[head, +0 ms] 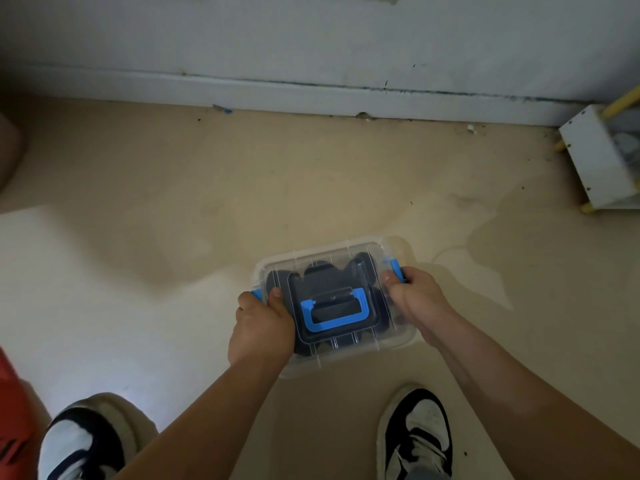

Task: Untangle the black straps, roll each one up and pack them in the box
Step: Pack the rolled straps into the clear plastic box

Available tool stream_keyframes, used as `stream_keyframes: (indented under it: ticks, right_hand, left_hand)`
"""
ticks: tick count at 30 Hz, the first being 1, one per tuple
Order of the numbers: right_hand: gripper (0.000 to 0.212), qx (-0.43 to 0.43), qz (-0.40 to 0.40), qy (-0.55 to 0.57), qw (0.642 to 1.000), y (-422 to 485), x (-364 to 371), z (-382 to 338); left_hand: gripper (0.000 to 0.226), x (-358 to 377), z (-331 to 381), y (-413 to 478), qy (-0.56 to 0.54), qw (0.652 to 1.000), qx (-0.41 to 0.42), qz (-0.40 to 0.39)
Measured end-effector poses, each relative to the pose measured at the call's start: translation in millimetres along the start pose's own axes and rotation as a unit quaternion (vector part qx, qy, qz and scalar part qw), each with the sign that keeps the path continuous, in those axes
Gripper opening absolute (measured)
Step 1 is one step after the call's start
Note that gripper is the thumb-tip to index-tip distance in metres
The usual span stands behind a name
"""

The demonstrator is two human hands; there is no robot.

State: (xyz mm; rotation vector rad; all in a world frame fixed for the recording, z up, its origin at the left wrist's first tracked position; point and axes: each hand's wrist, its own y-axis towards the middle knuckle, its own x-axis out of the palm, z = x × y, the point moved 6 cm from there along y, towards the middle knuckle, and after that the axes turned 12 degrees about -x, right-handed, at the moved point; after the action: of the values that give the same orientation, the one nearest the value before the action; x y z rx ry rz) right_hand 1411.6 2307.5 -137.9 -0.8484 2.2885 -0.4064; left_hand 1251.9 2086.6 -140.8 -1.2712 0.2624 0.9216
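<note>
My left hand [259, 327] and right hand [414, 299] are each closed on an end of the clear box [398, 342], thumbs pressed down on the lid and fingers hooked over the blue side latches [396, 270] — left latch just outside my left thumb, right latch under my right fingertips. Between my two grips the blue carry handle [332, 311] lies flat on the lid, and under it the black straps [360, 265] show as dark rolled shapes packed inside. I judge the step in hand to be securing the lid, so I want even pressure from both thumbs, each latch pushed fully home, and the box kept level so the rolls do not shift; whether the latches have already clicked shut I cannot tell. Beyond my hands the beige floor [242, 202] spreads out, scuffed and faintly stained to the right of the grip. Past it runs a pale skirting board [311, 95] with crumbs along its foot, a white unit with yellow legs [595, 161] stands far right, and my shoes [419, 431] sit below the box.
</note>
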Motion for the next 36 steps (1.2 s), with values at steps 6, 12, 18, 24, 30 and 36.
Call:
stream_keyframes:
  ticks: [6,12,18,24,30,36]
  right_hand:
    - [0.041,0.082,-0.030,0.110,0.990,-7,-7,15]
    - [0.042,0.169,0.057,0.313,0.933,-23,-30,46]
    - [0.028,0.182,0.142,0.482,0.846,-11,-56,46]
    - [0.017,0.162,0.164,0.556,0.799,19,-66,40]
    - [0.024,0.161,0.210,0.613,0.744,41,-62,23]
    - [0.040,0.171,0.182,0.504,0.827,59,-61,20]
  left_hand:
    - [0.048,-7,39,10,0.011,0.999,0.039,-0.016]
    - [0.040,4,135,-21,0.013,0.982,0.182,-0.051]
    - [0.041,66,185,-66,0.002,0.958,0.267,-0.107]
    - [0.059,105,196,-84,0.071,0.937,0.301,-0.165]
    - [0.069,108,203,-79,0.122,0.936,0.289,-0.160]
    - [0.065,97,211,-77,0.136,0.933,0.303,-0.142]
